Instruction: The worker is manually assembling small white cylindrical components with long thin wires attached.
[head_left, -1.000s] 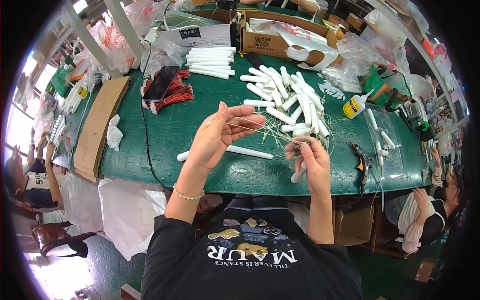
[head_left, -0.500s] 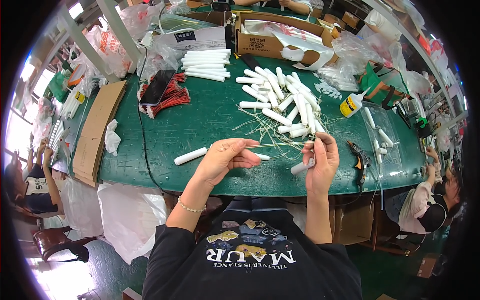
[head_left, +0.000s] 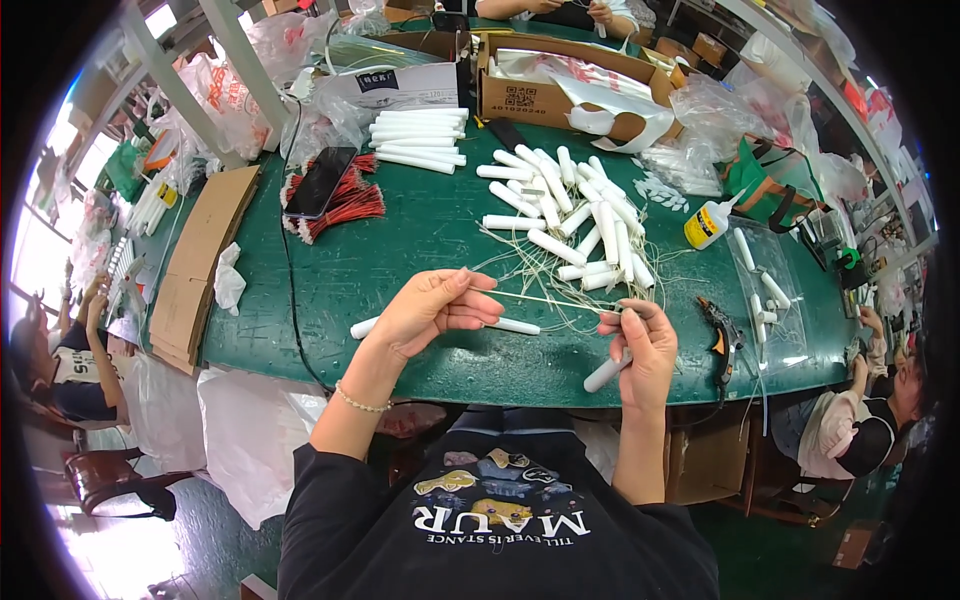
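Observation:
My left hand (head_left: 436,306) pinches one end of a thin pale wire (head_left: 540,298), which stretches nearly straight across to my right hand (head_left: 642,345). In the right hand the fingertips close on the wire's other end, while a white tube (head_left: 606,374) points down and left from under the fingers. Beneath the left hand a white tube end (head_left: 518,326) shows on one side and another white end (head_left: 364,327) on the other; whether they are one piece is hidden. Beyond my hands lies a heap of white tubes (head_left: 555,245) with loose wires.
A glue gun (head_left: 722,340) and a glue bottle (head_left: 707,226) are on the right of the green table (head_left: 420,240). At the left are a phone (head_left: 320,182) on red wires (head_left: 350,212), a black cable (head_left: 291,290) and cardboard (head_left: 205,265). Co-workers sit at both sides and opposite.
My left hand has risen slightly, and the right hand has lowered a little with its tube. The wire now slopes down toward the right. The view has shifted slightly.

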